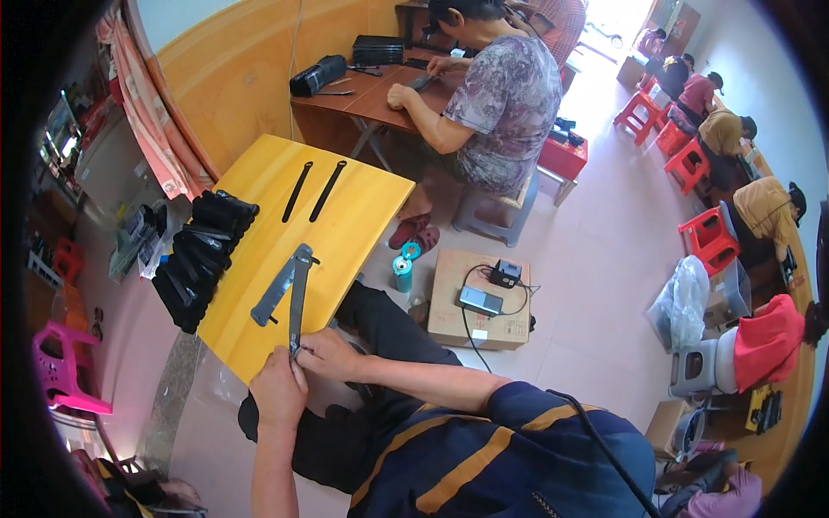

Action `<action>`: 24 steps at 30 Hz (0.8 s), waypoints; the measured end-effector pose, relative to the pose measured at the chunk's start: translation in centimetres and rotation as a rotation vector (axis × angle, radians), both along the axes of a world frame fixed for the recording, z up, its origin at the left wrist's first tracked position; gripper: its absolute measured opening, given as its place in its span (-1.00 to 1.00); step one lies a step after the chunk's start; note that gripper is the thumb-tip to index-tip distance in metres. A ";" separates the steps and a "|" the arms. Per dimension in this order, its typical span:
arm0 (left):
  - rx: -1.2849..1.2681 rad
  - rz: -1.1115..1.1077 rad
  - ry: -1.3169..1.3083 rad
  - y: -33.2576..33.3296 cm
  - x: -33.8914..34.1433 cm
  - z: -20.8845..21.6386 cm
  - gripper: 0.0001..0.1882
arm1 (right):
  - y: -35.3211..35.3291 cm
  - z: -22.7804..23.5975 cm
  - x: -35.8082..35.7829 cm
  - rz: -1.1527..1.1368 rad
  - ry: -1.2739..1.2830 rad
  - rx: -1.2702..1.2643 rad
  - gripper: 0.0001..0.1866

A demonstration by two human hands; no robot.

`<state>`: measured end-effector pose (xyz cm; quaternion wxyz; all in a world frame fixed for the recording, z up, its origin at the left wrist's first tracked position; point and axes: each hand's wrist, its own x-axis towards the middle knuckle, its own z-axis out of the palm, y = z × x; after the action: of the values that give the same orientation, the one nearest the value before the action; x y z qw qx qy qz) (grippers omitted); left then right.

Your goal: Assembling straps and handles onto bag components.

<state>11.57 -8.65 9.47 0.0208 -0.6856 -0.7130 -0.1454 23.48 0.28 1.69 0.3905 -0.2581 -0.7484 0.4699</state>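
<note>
Grey strap (298,298): long, narrow, lying on the yellow table (363,207) with its long axis running away from the person, near end at the table's front edge. Both hands meet at that near end. Left hand (278,386) is closed around the strap's tip from below the edge; right hand (326,352) pinches the same end from the right side, fingers shut on it. The hands touch each other, so neither is clearly nearer.

A second grey strap (273,295) lies just beside the first on its left, angled, the two crossing near their far ends. Whether they are joined there cannot be told.

Two black strips (313,191) lie side by side further up the table, well apart from the hands. A heap of black straps (200,259) overhangs the table's left edge.

Open room: bare yellow surface to the right of the held strap, up to the right edge. Front edge sits right at the hands. A cardboard box (479,302) stands on the floor to the right, beyond the knee.
</note>
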 end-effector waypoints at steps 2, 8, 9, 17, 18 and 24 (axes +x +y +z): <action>0.046 0.085 0.033 0.0 1.0 0.2 -0.87 | 0.0 0.1 -0.2 -0.018 0.027 0.004 -0.75; 0.064 0.038 0.059 -0.5 -0.6 -1.1 -0.87 | -0.9 0.9 -0.6 0.040 0.070 -0.101 -0.78; 0.061 0.042 0.056 -0.6 -0.4 -1.0 -0.87 | -1.2 0.7 -0.7 -0.009 0.080 -0.090 -0.77; -0.068 -0.200 -0.169 -0.3 -1.9 -0.5 -0.90 | 1.5 0.2 1.7 0.272 0.022 0.054 -0.76; -0.066 -0.193 -0.164 -0.5 -1.9 -0.5 -0.90 | 1.9 0.1 1.9 0.391 -0.004 0.064 -0.76; 0.071 -0.047 -0.113 -2.0 -1.6 -0.6 -0.90 | -0.3 1.2 0.6 0.495 -0.003 -0.268 -0.76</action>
<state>9.95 -10.63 8.86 0.0012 -0.6916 -0.6912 -0.2096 24.05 -0.06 2.86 0.2253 -0.1174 -0.7204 0.6453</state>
